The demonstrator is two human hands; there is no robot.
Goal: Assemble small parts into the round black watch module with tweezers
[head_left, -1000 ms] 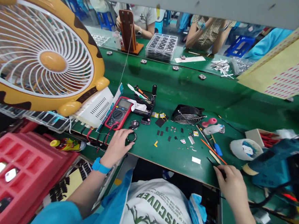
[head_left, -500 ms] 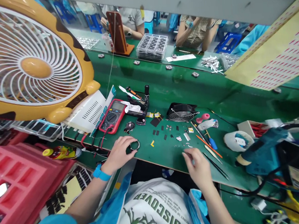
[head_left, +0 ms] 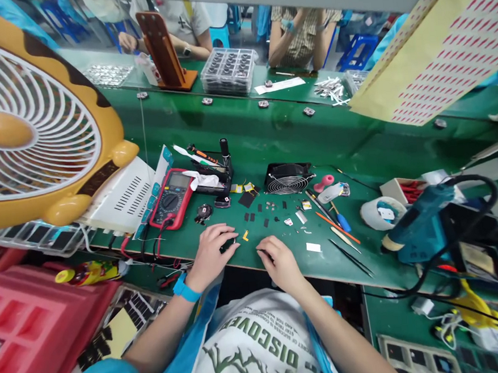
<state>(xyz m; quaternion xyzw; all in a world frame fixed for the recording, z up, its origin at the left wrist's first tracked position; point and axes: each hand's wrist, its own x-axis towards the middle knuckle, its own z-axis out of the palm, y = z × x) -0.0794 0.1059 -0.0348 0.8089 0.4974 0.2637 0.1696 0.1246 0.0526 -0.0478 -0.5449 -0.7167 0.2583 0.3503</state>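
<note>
My left hand [head_left: 214,250], with a blue band at the wrist, is closed round a small dark round part [head_left: 227,245] near the bench's front edge. To its right, my right hand [head_left: 278,259] has its thumb and fingertips pinched together; whatever lies between them is too small to make out. A small yellow piece [head_left: 245,235] lies between and just beyond the hands. Small black pieces [head_left: 266,223] are spread farther back. A white rectangle [head_left: 313,247] lies on the green bench right of my right hand.
A red multimeter [head_left: 171,200] and a large yellow fan [head_left: 44,127] stand at the left. A small black fan [head_left: 289,178] sits behind the parts. Tweezers [head_left: 351,257], a white tub [head_left: 382,214] and a teal tool [head_left: 422,225] are at the right. Two people sit across the bench.
My right hand has moved left, close to my left hand. The white rectangle now shows on the bench where my right hand was. The camera view has shifted.
</note>
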